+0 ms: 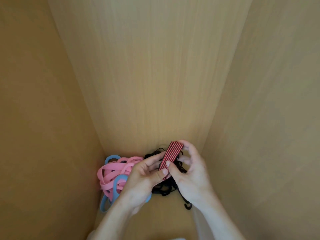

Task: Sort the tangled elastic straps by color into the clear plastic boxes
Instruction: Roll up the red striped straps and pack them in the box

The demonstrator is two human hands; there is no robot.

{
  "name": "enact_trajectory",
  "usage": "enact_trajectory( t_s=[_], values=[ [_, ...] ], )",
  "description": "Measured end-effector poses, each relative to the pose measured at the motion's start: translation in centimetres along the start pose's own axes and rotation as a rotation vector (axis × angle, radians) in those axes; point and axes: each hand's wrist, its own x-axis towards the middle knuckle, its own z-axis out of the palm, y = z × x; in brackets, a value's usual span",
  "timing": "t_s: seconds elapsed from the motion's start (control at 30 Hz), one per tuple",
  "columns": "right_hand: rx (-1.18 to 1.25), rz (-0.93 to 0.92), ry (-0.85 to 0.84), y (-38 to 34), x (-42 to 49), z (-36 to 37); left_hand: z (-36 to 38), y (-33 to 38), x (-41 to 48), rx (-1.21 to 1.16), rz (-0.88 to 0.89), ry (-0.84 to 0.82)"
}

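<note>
The folded red-and-black striped strap [171, 155] is held between both hands just above the tangle, its long axis slanting from its lower end near the person up and away to the right. The left hand [147, 175] pinches that lower end and the right hand [190, 174] curls over the far end. The pink straps [117, 170] and blue straps [110, 157] lie left, the black cords [166, 187] beneath; no clear box shows, so its direction cannot be told.
</note>
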Motion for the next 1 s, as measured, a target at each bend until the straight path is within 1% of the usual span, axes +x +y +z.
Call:
enact_trajectory(
  t_s=[0.07,0.17,0.3,0.43,0.53,0.63,0.77,0.87,0.93,1.0],
  values=[
    [0.0,0.006,-0.006,0.4,-0.2,-0.3,0.0,-0.1,-0.2,0.047,0.006,0.034],
    [-0.002,0.067,-0.025,1.3,-0.7,-0.9,0.1,-0.7,-1.0,0.122,-0.025,0.087],
    [-0.014,0.07,-0.081,2.3,-2.3,-1.3,0.1,-1.9,-2.5,0.195,-0.041,0.097],
    [-0.019,0.103,-0.103,3.9,-4.7,-0.8,-0.6,-3.2,-4.4,0.188,-0.138,0.062],
    [-0.021,0.174,-0.153,5.1,-6.4,-0.9,-1.4,-4.4,-6.0,0.195,-0.208,0.083],
    [-0.071,0.237,-0.184,6.2,-8.2,-1.3,-2.3,-5.5,-7.6,0.164,-0.278,0.094],
    [-0.055,0.282,-0.278,7.1,-10.6,-1.7,-3.4,-6.6,-9.2,0.155,-0.326,0.089],
    [-0.117,0.309,-0.318,7.5,-12.1,-2.0,-3.8,-7.0,-10.2,0.132,-0.361,0.091],
    [-0.16,0.325,-0.309,7.7,-13.0,-2.4,-3.8,-7.4,-10.6,0.096,-0.388,0.086],
    [-0.157,0.357,-0.264,7.6,-14.1,-3.0,-3.5,-7.9,-10.7,0.106,-0.39,0.074]
  ],
)
